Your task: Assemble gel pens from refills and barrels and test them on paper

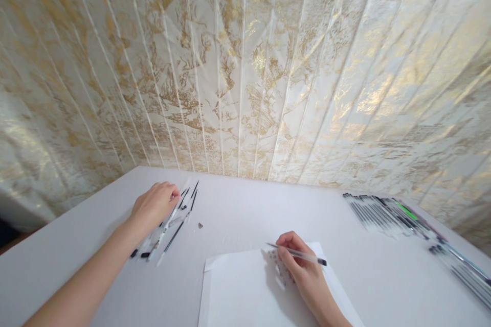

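My right hand (303, 268) rests over white paper (238, 286), its thumb and fingers closed on a slim clear pen (307, 255) with a black end. The pen's pointed tip faces left. Partly under that hand, several small grey pieces (282, 271) lie on the paper, too blurred to name. At the left, my left hand (159, 199) is over a loose group of pen parts and black ink refills (177, 232). Its fingers are curled together, and whatever they grip is hidden.
On the right of the white table (245, 214) lies a row of clear pens (370, 212), with a bright green strip (406, 211) among them. More pens (470, 278) lie nearer at the right edge. A small dark bit (200, 225) sits beside the refills. Behind hangs a gold-patterned curtain (245, 71).
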`<state>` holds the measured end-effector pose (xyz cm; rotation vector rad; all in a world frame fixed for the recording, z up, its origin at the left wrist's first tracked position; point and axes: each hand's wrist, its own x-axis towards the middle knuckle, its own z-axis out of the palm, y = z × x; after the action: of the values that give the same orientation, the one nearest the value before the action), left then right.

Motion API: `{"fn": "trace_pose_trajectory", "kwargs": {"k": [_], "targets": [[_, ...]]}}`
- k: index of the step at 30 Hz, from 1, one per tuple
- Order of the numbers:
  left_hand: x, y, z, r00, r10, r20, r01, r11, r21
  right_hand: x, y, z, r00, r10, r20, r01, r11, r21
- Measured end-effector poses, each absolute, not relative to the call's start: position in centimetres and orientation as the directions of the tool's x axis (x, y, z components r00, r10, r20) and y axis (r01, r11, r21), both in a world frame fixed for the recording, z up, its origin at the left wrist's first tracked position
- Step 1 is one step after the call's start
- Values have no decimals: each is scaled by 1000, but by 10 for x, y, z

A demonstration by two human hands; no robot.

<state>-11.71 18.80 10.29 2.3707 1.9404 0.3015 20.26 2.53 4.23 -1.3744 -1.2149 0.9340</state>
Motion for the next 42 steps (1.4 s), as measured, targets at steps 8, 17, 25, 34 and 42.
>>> {"fn": "trace_pose_trajectory", "kwargs": {"k": [8, 17, 25, 34, 42], "targets": [[-94, 201, 94, 132, 988, 81, 971, -145, 189, 202, 22, 45, 192, 979, 68, 189, 31, -981], [-86, 161, 117, 292, 955, 56, 722, -258, 642, 199, 28, 47, 225, 974, -33, -32, -27, -999], [-22, 90, 87, 550, 834, 31, 208, -173, 963, 182, 6, 94, 207, 966, 154, 48, 147, -988], [-9, 77, 73, 499, 867, -3, -35, 24, 999, 185, 3, 90, 153, 899, 411, 275, 360, -891], [4, 60, 66, 403, 850, -340, -401, 498, 769, 177, 0, 85, -175, 741, 648, 486, 637, -598]]}}
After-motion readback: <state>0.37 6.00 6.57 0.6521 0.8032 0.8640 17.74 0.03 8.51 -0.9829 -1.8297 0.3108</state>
